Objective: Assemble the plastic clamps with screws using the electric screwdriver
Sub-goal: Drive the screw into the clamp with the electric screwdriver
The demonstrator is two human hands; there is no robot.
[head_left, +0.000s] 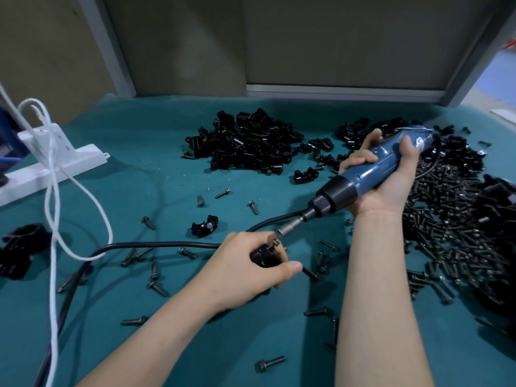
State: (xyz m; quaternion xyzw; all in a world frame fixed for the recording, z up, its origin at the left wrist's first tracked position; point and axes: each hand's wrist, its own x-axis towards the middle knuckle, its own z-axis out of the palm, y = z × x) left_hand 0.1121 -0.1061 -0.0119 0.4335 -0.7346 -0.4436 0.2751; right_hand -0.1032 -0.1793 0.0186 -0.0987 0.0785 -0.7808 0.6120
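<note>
lying nearest on the green table cover (212, 344) is 1 loose screw (269, 363), with more scattered beyond it. a little further in, the left hand (245, 272) curls its fingers and thumb round a black clamp (262, 255); whether the clamp touches the cover i cannot tell. a screw head (276, 242) sticks up from the top of that clamp. the metal tip (290, 229) of the screwdriver (371, 169) sits just beside the screw head, a small gap between them. the right hand (388, 180) is wrapped round the tool's blue body, which slants down toward the left. a black cable (156, 245) crosses the cover up to the left hand, and a white cord (53, 196) loops over it at the left. a heap of screws (446, 233) lies to the right of the right forearm. 1 single clamp (205, 224) rests just past the left hand. further back sits a pile of clamps (245, 141), and at the far left a white power strip (55, 166).
</note>
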